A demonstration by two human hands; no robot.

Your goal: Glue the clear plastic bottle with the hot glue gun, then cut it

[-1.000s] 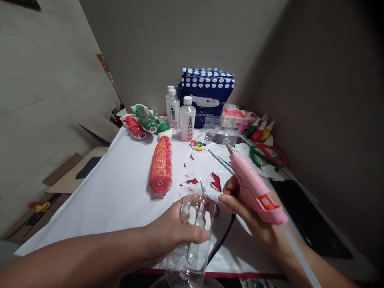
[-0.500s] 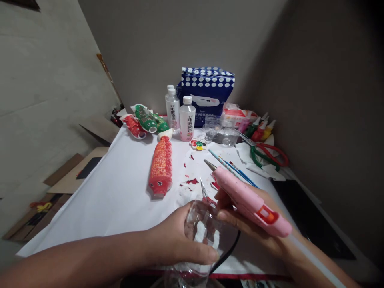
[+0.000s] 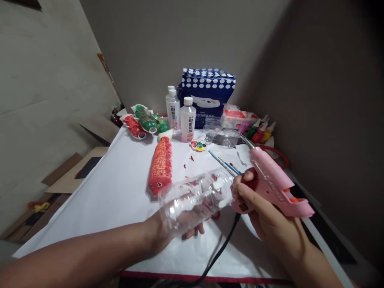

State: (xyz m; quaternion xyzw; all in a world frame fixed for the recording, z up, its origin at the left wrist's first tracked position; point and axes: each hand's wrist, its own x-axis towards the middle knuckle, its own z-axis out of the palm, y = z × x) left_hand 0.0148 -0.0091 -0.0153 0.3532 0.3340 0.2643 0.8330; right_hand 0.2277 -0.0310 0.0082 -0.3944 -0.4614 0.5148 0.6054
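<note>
My left hand (image 3: 183, 224) is closed from below round a clear plastic bottle (image 3: 195, 199), which lies on its side above the white sheet, its far end toward my right hand. Some white paper bits show through its wall. My right hand (image 3: 264, 212) grips a pink hot glue gun (image 3: 276, 184) by the handle, a finger on the red trigger. The metal nozzle points up and away, toward the back right. Its black cord (image 3: 222, 248) runs down off the front edge.
On the white sheet (image 3: 120, 192) lie a red fish-shaped bottle (image 3: 161, 166), red and green fish (image 3: 144, 120) at the back left, white drink bottles (image 3: 183, 114), a blue dotted bag (image 3: 207, 94), a paint palette (image 3: 198, 145), brushes (image 3: 223, 163), paint tubes (image 3: 261, 130), red paper scraps. Walls close both sides.
The clear bottle has turned from near upright at the front edge to lying sideways and higher up. The glue gun has swung so its nozzle points up and to the back right.
</note>
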